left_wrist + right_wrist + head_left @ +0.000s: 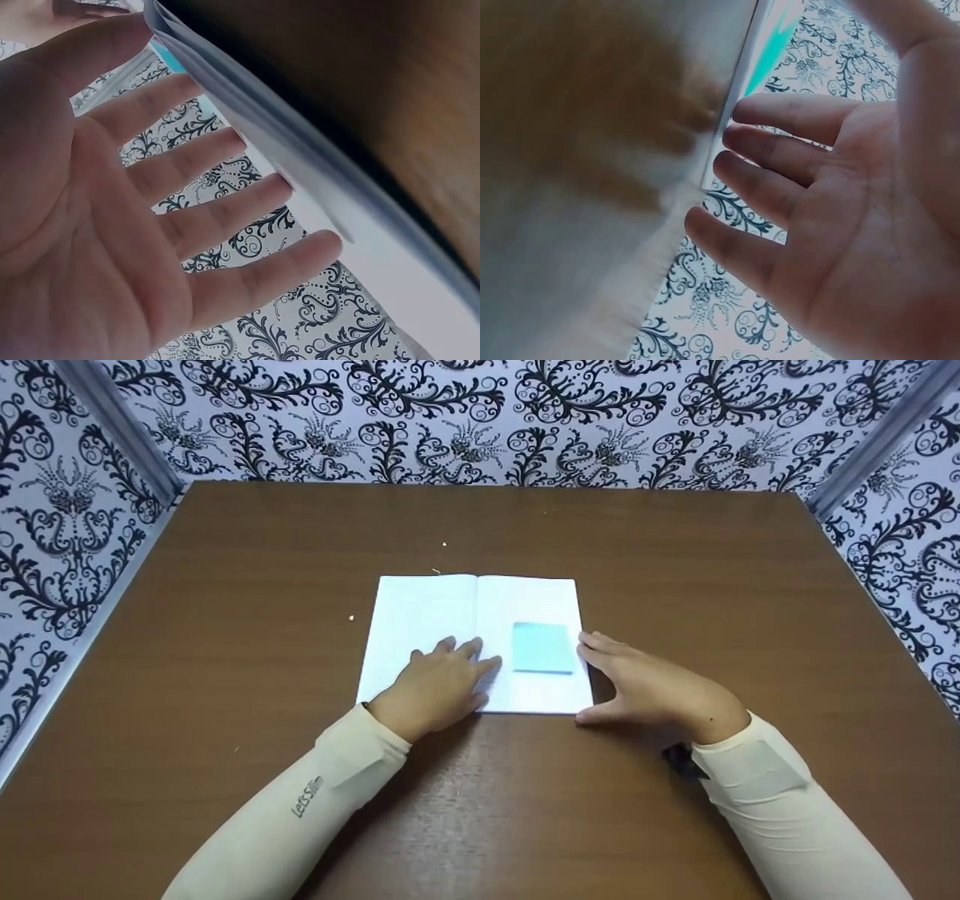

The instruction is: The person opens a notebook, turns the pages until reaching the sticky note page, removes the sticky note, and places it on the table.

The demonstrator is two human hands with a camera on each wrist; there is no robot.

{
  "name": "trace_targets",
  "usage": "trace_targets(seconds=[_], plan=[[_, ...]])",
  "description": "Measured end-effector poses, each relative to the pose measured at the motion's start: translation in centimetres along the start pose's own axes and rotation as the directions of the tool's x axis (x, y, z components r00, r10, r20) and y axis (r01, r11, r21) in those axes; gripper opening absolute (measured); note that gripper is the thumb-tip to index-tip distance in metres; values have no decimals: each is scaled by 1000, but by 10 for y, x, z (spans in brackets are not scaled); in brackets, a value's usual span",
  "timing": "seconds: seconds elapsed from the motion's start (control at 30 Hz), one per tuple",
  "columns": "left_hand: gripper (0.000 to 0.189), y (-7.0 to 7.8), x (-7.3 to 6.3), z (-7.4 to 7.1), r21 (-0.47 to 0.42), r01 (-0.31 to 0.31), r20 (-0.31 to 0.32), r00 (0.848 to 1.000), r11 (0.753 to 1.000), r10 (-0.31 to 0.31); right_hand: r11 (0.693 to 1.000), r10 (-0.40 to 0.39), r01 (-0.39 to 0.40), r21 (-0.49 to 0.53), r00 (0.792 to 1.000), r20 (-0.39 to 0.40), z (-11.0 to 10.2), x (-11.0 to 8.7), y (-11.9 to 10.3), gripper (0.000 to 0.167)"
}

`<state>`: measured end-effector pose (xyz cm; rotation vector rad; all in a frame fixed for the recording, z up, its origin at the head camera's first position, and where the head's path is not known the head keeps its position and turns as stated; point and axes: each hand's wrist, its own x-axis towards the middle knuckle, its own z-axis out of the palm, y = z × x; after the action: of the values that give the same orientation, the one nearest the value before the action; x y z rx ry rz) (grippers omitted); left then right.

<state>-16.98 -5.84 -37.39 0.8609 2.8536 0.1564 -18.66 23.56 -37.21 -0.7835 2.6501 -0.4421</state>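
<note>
An open notebook (427, 607) with blank white pages lies on the brown table. On its right page sits a light-blue sticky note pad (542, 648). My left hand (439, 686) rests with spread fingers on the lower part of the notebook, around the centre fold. In the left wrist view, those fingers (225, 210) are straight and touch the page. At the notebook's right edge is my right hand (645, 686), thumb near the lower corner and fingers by the side. The right wrist view shows its fingers (757, 180) extended along the edge, gripping nothing.
The wooden table (262, 547) extends around the notebook. Small white specks lie beyond and left of it. Patterned black-and-white walls (465, 420) stand behind and at both sides, with grey posts (120, 435) at the corners.
</note>
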Motion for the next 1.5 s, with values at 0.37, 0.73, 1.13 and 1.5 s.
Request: trace_targets(seconds=[0.37,0.73,1.13,1.5], plan=[[46,4,-1,2,66,-1,-51,999,998,5,977,-93,43,-211,968,-235,3,7,-29,63],[46,3,2,1,10,7,3,1000,1000,-7,947,-150,102,-306,979,-137,6,34,-51,56],[47,2,5,-1,2,6,13,1000,1000,-6,956,-87,73,-286,996,-36,-2,48,-51,57],[49,2,3,-3,26,5,36,999,1000,-6,937,-109,110,-331,994,23,-1,57,-50,55]])
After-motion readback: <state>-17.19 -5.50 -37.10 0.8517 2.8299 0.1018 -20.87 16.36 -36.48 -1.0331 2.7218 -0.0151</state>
